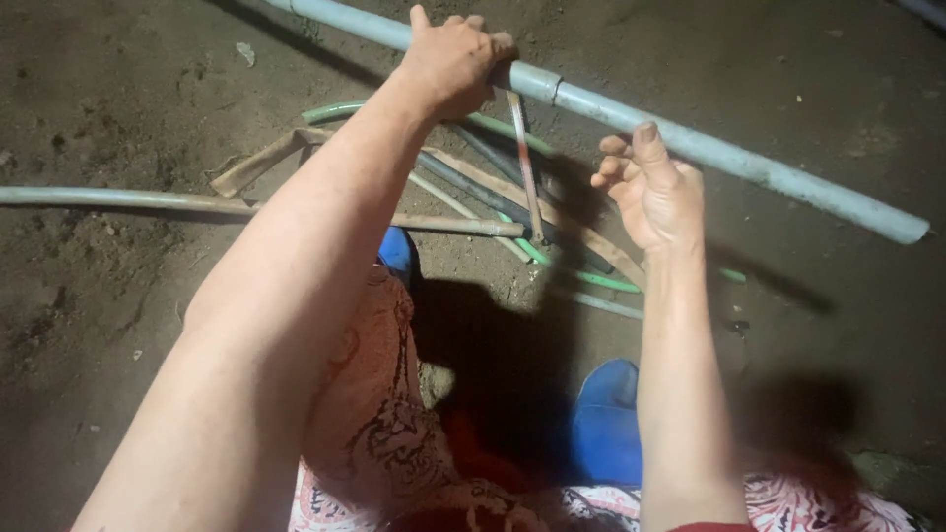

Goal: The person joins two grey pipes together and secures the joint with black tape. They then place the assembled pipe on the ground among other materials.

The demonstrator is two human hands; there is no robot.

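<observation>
L hand (451,57) wraps closed round the long grey pipe (631,116), just left of its coupling joint (537,83); a thin rusty blade (525,167) hangs down from that grip. R hand (652,185) sits just near of the pipe w/ fingers curled loosely, gripping nothing. Pipe runs far-left to right, its end (912,229) free over bare dirt floor (118,108). Under the hands, a clutter of hoses and sticks (512,212). Blue shoes (603,424) near; open dirt left and right.
</observation>
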